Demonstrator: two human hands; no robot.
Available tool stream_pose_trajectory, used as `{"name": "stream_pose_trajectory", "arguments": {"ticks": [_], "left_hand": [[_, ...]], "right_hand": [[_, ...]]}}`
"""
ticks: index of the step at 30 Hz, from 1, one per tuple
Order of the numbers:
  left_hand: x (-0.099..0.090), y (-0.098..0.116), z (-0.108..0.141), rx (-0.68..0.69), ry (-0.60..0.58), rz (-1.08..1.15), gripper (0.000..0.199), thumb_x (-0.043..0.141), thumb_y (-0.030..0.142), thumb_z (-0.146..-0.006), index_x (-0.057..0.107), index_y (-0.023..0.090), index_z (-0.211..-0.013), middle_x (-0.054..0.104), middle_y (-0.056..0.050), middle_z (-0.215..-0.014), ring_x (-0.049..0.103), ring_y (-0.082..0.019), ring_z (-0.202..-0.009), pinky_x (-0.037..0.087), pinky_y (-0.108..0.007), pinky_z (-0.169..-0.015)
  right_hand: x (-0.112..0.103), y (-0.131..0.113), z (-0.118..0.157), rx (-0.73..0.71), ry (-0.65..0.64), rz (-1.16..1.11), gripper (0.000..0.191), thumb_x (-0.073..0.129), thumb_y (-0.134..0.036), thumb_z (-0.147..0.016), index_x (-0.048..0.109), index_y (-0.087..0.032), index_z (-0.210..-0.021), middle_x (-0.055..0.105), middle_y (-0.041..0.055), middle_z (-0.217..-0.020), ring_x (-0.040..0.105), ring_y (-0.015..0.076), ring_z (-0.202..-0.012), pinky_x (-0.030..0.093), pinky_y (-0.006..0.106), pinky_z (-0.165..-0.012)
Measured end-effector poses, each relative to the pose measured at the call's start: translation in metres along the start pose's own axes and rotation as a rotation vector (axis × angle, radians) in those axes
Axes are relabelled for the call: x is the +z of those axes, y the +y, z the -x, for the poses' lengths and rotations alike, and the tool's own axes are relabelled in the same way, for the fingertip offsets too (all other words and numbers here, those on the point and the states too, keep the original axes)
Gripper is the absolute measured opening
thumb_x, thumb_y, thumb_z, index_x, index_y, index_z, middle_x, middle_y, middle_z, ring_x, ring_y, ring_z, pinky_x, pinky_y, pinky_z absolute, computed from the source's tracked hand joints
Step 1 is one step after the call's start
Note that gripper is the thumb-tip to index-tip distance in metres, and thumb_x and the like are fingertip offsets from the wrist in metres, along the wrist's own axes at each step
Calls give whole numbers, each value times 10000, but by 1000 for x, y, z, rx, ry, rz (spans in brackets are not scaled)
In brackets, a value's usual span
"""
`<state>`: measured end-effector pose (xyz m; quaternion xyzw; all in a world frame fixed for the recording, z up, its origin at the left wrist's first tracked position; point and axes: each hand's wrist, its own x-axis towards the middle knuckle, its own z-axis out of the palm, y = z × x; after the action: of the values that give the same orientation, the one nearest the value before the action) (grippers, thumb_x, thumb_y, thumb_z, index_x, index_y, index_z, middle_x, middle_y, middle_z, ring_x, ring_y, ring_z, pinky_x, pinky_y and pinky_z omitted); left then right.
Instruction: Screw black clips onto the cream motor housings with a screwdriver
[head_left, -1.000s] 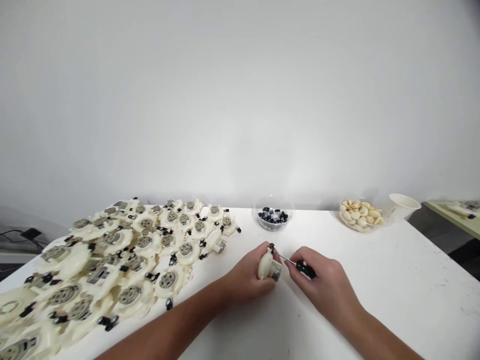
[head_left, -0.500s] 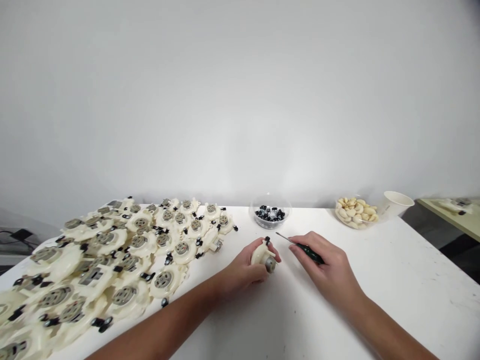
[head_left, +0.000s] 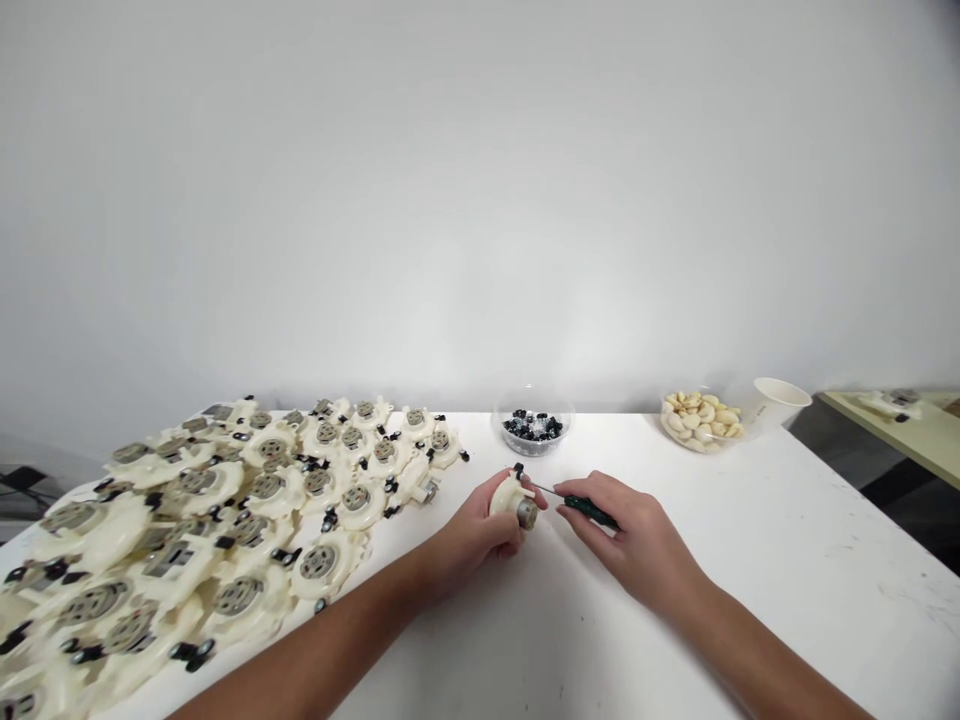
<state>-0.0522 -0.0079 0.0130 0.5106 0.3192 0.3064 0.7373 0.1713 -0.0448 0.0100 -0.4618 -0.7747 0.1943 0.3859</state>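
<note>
My left hand (head_left: 484,525) is closed around a cream plastic housing (head_left: 504,496) with a small silver motor (head_left: 527,514) set in it. A black rubber piece sticks up from the housing's top. In my right hand (head_left: 637,535) is a screwdriver (head_left: 590,510) with a dark green handle, its thin shaft pointing left. The shaft's end meets the housing's right side near a small protruding stub; whether the tip touches it I cannot tell. Just behind my left hand stands a clear bowl (head_left: 568,432) of black rubber pieces and small shiny parts.
A large heap of similar motor housings (head_left: 236,597) spreads over the table's left side. At the back right are a clear bowl of cream rounded pieces (head_left: 701,418) and a white paper cup (head_left: 780,400). Beyond the right edge, another table (head_left: 900,435) bears a similar part.
The screwdriver's shaft has come up to the housing, closing the gap between my hands. The whole view has shifted slightly, so things sit a little further left.
</note>
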Motion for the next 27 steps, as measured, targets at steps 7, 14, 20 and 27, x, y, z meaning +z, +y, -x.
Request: {"name": "stream_pose_trajectory", "arguments": {"ticks": [7,14,20,27], "left_hand": [[-1,0,1,12,-43,-59,414,548,80,-623,591,168,-1025,490,16,-845,369,-90,-634,237,-245,-515],[0,0,2,-1,-47,-135,424,538,81,-624,586,170,-1036,494,24,-794,376,-91,-607,268,-237,-512],[-1,-5,0,-13,-34,-214,457,524,87,-597,571,176,-1043,504,27,-798,400,-95,-600,297,-221,-495],[1,-4,0,94,-45,-219,415,529,72,-615,571,154,-1020,537,2,-905,446,-122,-746,349,-237,-633]], "right_hand": [[3,1,1,-46,57,14,193,563,-193,-969,668,-251,-1121,687,38,-917,644,176,-775,493,287,-675],[3,-1,2,-49,71,14,185,580,-191,-956,659,-246,-1114,701,32,-912,660,177,-776,500,283,-685],[4,-1,3,-68,73,29,193,601,-166,-930,660,-243,-1098,712,13,-890,667,161,-748,499,267,-672],[2,1,3,-112,64,57,165,612,-172,-938,653,-252,-1077,715,-9,-888,668,140,-730,486,247,-653]]}}
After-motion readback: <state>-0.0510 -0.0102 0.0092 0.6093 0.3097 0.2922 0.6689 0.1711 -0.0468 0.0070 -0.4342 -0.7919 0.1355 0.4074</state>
